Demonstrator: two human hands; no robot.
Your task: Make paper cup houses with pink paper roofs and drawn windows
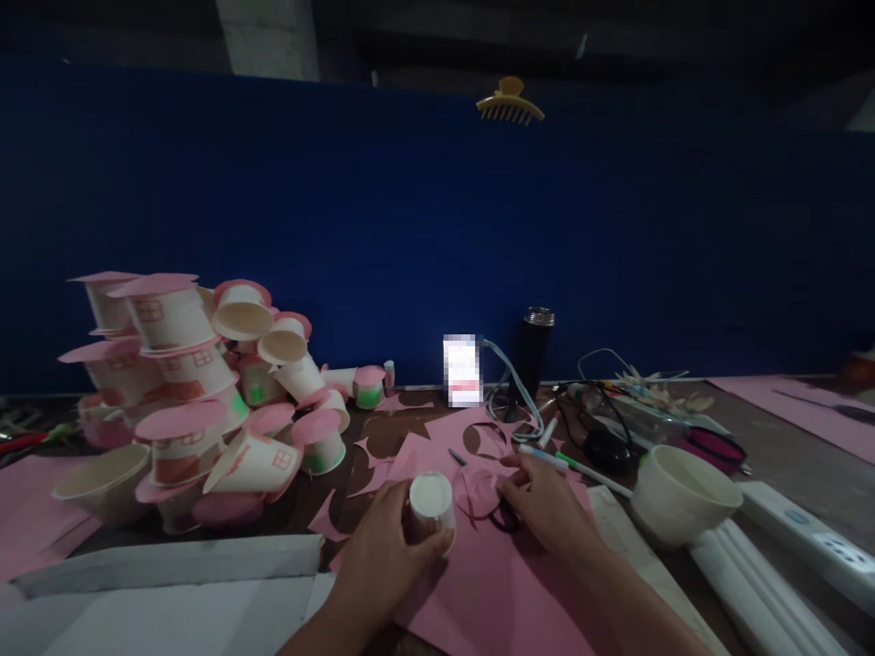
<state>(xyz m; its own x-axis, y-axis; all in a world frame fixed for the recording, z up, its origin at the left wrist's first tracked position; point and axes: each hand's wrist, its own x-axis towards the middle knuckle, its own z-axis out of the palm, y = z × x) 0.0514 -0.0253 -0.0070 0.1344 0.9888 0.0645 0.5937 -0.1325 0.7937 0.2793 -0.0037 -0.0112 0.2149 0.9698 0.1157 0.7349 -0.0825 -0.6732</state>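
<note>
My left hand (383, 547) is closed around a small white paper cup (431, 497), held with its round base facing up. To the right, my right hand (540, 497) has its fingers pinched at the edge of a pink paper circle (477, 493). Beneath that circle lie scissors (506, 519); a blade tip and part of the dark handle show. Pink paper sheets (506, 583) spread under both hands, with cut scraps (331, 519) around them.
Paper cups with pink paper tops (181, 372) are stacked at the left. A white box (164, 592) sits at front left. Toward the right are a lit phone (463, 369), a black flask (535, 355), markers (543, 457), a cream bowl (684, 497) and a power strip (807, 538).
</note>
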